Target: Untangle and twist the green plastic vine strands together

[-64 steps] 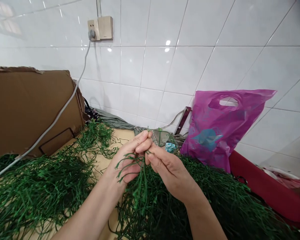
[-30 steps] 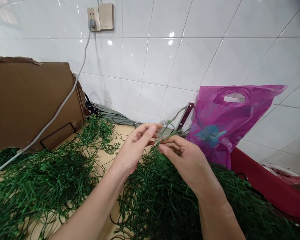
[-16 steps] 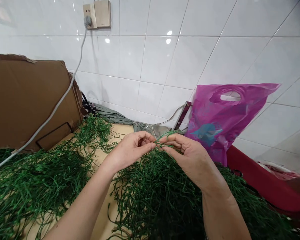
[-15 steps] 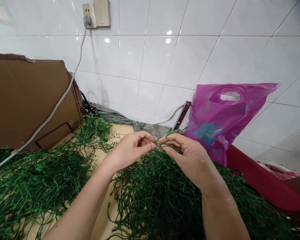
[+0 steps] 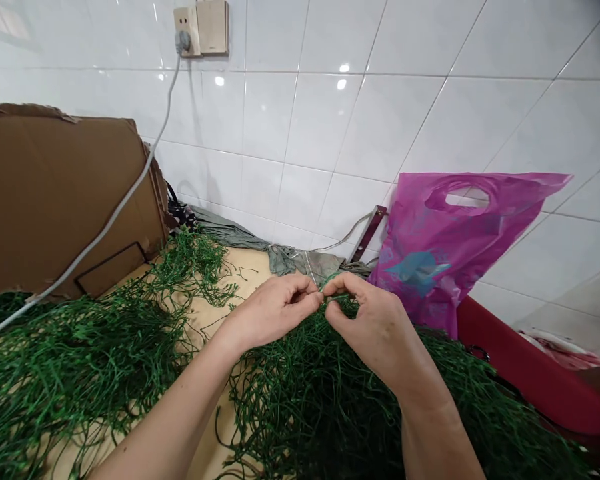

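Observation:
My left hand [image 5: 283,307] is closed in a pinch, thumb against forefinger, on a thin green cord [image 5: 331,279]. Facing it, my right hand [image 5: 373,317] is curled around the same cord. Its forefinger meets the left fingertips, its thumb stands a little apart, and its other fingers are mostly hidden. Only a short bit of cord shows above the fingertips; the rest is covered. Directly below both hands lies a large tangled heap of green cords [image 5: 325,393], many with small knot-like ends.
More green cords [image 5: 80,360] spread over the tan surface [image 5: 250,263] at left. A cardboard box [image 5: 60,200] stands behind them, crossed by a grey power cable [image 5: 125,200]. To the right are a purple plastic bag [image 5: 445,247] and something red [image 5: 530,380]. White tiled wall [image 5: 320,133] rises behind.
My right thumb has moved away from its forefinger, and less cord shows between the hands. Both hands sit slightly further right in view; the camera has shifted a little.

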A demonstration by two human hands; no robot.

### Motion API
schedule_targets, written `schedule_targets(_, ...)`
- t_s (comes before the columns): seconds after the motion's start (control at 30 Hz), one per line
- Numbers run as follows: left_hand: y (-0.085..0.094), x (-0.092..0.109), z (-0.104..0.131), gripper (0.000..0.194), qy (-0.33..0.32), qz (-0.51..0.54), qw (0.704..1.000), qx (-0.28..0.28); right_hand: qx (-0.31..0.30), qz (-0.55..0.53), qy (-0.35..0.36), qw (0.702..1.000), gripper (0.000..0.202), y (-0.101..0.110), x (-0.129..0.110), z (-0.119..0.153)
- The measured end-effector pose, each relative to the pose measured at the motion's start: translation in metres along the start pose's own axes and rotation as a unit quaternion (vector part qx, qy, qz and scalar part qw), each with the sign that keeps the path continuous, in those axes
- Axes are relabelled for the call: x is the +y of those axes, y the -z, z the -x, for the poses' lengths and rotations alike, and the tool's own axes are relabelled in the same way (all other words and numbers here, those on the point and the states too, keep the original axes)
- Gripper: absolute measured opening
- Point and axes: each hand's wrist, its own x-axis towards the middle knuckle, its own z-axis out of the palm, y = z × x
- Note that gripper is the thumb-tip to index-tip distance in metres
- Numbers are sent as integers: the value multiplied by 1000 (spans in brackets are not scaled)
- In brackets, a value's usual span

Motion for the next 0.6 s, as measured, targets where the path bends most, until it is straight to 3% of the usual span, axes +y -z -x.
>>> schedule_targets(0.07,-3,1,-1,30,-17,71,997,-26,-18,-55,-12,998,10,2,2,-1)
schedule_targets(0.13,-5,0,-2,33,-10,205,978,-46,-31,-165,-19,986,7,3,7,-3)
schedule_targets(0.2,-7,-1,-3,32,20,329,944,-31,-34,-273,-24,961,5,3,15,-5)
schedule_targets(0.27,-7,-3,-3,32,32,370,928,-3,-31,-299,-31,953,5,7,22,-5)
schedule_targets(0.4,-3,-4,-2,33,-5,273,962,32,-71,-177,-52,980,19,25,25,-2)
schedule_targets(0.47,-1,-3,-1,31,-10,217,975,49,-56,-139,-48,988,27,32,21,0)
schedule_targets(0.6,-2,1,0,27,-8,152,988,14,-43,-160,-37,986,40,31,10,0)
